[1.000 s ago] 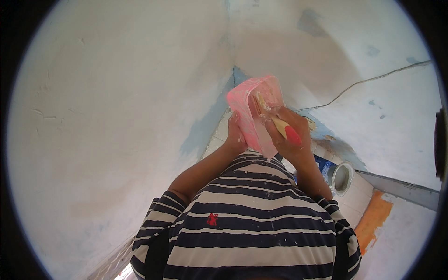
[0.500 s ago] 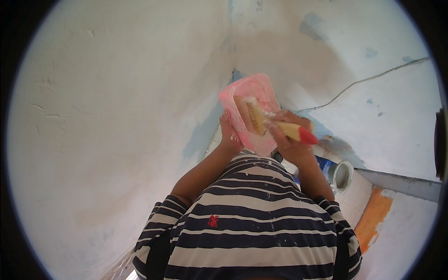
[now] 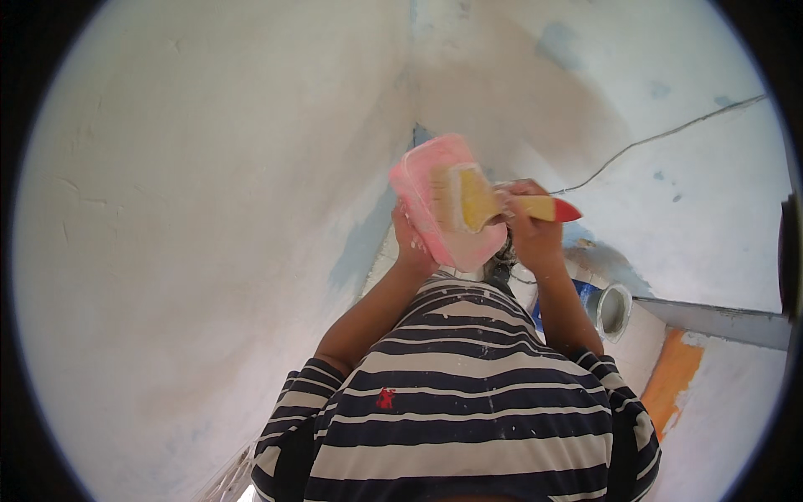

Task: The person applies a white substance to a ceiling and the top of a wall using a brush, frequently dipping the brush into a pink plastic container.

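Observation:
My left hand [image 3: 411,241] grips a pink plastic tub [image 3: 410,180] by its left side, holding it out in front of my chest. Pale smears coat the tub's walls. In my right hand [image 3: 535,230] is a wide paintbrush [image 3: 478,198] with a yellow and red handle, its fingers closed near the ferrule. The bristles point left and lie over the tub's opening, blurred by motion; whether they touch the inside I cannot tell. White specks dot my left hand.
Patchy whitewashed walls [image 3: 209,192] meet in a corner ahead. A thin cable [image 3: 661,134] crosses the right wall. Below my right forearm stands a blue bucket [image 3: 615,311] with a pale rim. An orange strip [image 3: 672,381] and a grey ledge [image 3: 719,320] lie at the right.
The brush has turned from dipping down into the tub to lying flatter across its opening. My right hand has shifted slightly up and right, and the tub is tilted differently.

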